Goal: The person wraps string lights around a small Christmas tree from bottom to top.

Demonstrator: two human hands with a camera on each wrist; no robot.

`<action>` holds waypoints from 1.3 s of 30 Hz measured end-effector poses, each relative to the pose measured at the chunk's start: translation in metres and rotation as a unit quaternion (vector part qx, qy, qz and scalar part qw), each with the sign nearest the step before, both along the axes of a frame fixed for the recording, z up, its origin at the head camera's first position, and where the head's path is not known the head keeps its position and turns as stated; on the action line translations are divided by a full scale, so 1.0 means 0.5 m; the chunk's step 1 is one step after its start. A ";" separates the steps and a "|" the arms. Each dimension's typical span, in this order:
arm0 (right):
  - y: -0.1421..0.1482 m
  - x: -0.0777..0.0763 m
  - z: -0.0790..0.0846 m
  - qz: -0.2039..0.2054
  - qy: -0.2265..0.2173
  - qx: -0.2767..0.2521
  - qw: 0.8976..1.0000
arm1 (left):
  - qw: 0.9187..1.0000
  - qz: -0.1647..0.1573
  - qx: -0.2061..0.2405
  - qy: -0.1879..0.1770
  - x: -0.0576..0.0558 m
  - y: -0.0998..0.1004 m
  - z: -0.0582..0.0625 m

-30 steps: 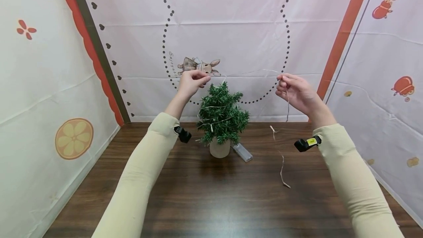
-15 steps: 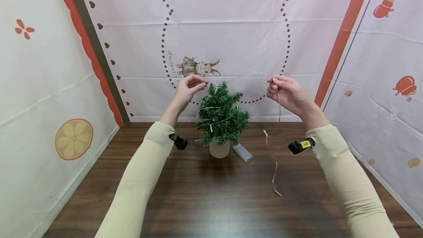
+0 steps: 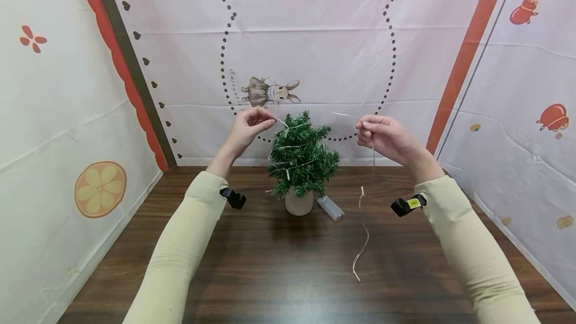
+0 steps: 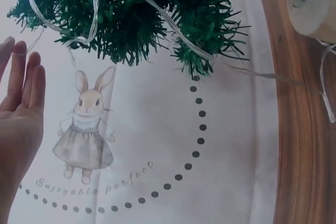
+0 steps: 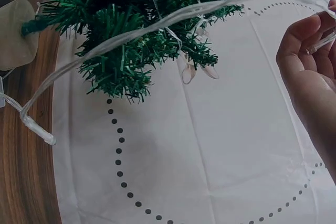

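A small green artificial Christmas tree (image 3: 306, 156) stands in a pale round pot (image 3: 299, 205). A clear-wired string of fairy lights (image 3: 288, 174) winds around its branches. Left of the treetop, my left hand (image 3: 247, 126) pinches the wire between thumb and fingertips, with a short stretch leading to the tree. To the tree's right, my right hand (image 3: 384, 136) holds the same kind of wire in curled fingers, and a small bulb (image 5: 316, 45) shows beneath them in the right wrist view. A loose tail (image 3: 360, 254) with bulbs dangles below this hand, over the table.
A grey battery box (image 3: 331, 208) lies on the brown wooden table (image 3: 270, 274) beside the pot. Printed cloth (image 3: 315, 54) hangs close behind the tree, and cloth walls rise on the left and right. Each wrist wears a black camera (image 3: 233, 198).
My left hand has moved left and down from the treetop, still pinching the wire. My right hand has come left and lower, and the dangling tail has shifted left with it.
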State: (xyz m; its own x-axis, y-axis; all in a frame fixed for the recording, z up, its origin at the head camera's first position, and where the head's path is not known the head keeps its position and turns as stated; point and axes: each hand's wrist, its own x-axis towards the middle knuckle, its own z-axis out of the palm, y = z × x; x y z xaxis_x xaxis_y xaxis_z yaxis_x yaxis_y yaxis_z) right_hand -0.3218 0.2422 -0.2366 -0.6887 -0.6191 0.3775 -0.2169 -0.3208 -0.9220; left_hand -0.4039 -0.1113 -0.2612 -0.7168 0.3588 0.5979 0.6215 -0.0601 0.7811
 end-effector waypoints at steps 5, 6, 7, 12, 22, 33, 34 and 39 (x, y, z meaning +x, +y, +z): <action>-0.001 0.000 -0.012 0.033 0.023 0.001 0.999 | 1.000 -0.016 -0.013 0.007 0.005 -0.014 -0.008; -0.001 0.000 -0.015 0.042 0.027 -0.001 0.999 | 1.000 -0.017 -0.015 0.007 0.005 -0.017 -0.010; -0.002 0.000 -0.017 0.047 0.030 0.000 0.998 | 1.000 -0.021 -0.015 0.008 0.006 -0.021 -0.012; -0.001 0.003 -0.028 0.063 0.031 0.004 0.998 | 0.999 -0.029 -0.021 0.000 0.001 -0.035 -0.028; 0.006 0.009 -0.053 0.067 0.035 0.034 0.997 | 0.998 -0.054 -0.039 0.009 -0.011 -0.063 -0.071; 0.015 0.013 -0.076 0.075 0.032 0.037 0.996 | 0.997 -0.059 -0.036 0.035 0.011 -0.076 -0.064; 0.015 0.013 -0.077 0.076 0.034 0.036 0.996 | 0.997 -0.059 -0.037 0.034 0.015 -0.075 -0.060; 0.016 0.010 -0.084 0.080 0.033 0.042 0.995 | 0.995 -0.060 -0.069 0.039 0.039 -0.073 -0.048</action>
